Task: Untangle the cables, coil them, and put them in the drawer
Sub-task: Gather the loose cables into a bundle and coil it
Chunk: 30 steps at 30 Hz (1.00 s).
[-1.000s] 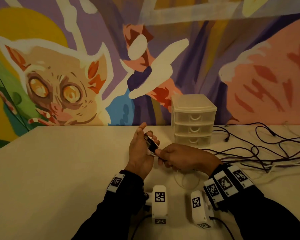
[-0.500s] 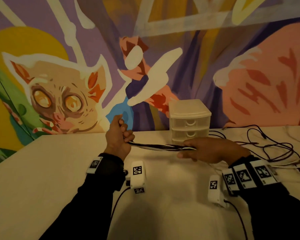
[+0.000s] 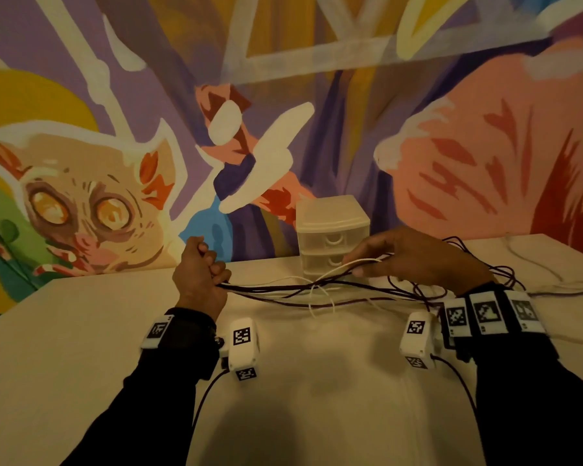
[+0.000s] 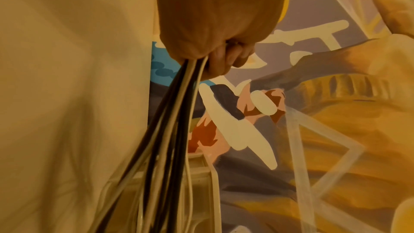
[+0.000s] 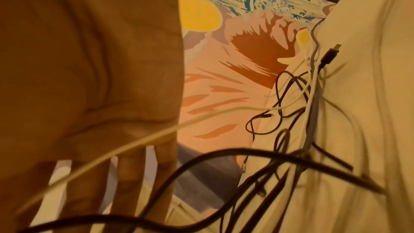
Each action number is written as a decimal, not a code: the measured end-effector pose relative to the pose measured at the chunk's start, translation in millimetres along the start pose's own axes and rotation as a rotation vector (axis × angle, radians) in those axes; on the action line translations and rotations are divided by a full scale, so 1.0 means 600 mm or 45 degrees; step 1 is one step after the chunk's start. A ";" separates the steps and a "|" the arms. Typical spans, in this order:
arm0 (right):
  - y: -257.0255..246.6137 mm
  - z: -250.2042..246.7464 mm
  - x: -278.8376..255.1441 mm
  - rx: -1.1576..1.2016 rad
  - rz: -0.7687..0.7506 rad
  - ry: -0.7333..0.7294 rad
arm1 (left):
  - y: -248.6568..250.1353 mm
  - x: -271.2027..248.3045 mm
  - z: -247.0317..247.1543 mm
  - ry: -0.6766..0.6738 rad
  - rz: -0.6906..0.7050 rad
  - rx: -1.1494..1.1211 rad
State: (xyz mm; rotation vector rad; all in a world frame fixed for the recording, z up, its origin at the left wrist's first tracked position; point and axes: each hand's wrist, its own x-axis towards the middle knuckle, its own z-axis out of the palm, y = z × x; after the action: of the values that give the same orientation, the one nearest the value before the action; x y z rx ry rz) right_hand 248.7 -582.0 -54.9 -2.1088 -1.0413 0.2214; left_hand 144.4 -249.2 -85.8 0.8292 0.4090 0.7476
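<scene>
cable bundle (image 3: 276,290) now drawn wider | gripped in left hand (image 3: 199,274) | right hand (image 3: 414,260) fingers straight, strands draped | untangling ongoing

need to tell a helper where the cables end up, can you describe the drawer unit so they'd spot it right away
Look along the far edge of the pale table, where it meets the colourful painted mural wall. Near the middle of that edge stands a small translucent white plastic drawer unit with three stacked drawers, all closed. It is the only boxy thing on the table, just left of the loose black and white cables.
</scene>
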 end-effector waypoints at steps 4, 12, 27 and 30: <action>-0.008 0.010 0.004 -0.011 -0.005 -0.164 | -0.002 -0.007 -0.002 0.038 0.009 0.027; -0.026 0.047 0.032 -0.076 0.100 -0.204 | -0.002 -0.015 -0.003 0.048 0.003 0.055; -0.062 0.035 0.031 -0.062 -0.091 0.292 | 0.000 -0.035 -0.011 0.106 0.048 0.138; -0.083 0.029 0.025 -0.100 -0.124 0.009 | 0.002 -0.034 -0.005 0.111 0.061 0.149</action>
State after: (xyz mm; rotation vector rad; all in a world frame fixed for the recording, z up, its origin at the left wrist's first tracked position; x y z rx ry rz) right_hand 220.1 -542.6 -29.5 -2.1205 -1.1626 0.1269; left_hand 128.2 -261.8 -85.6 0.9207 0.5159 0.8117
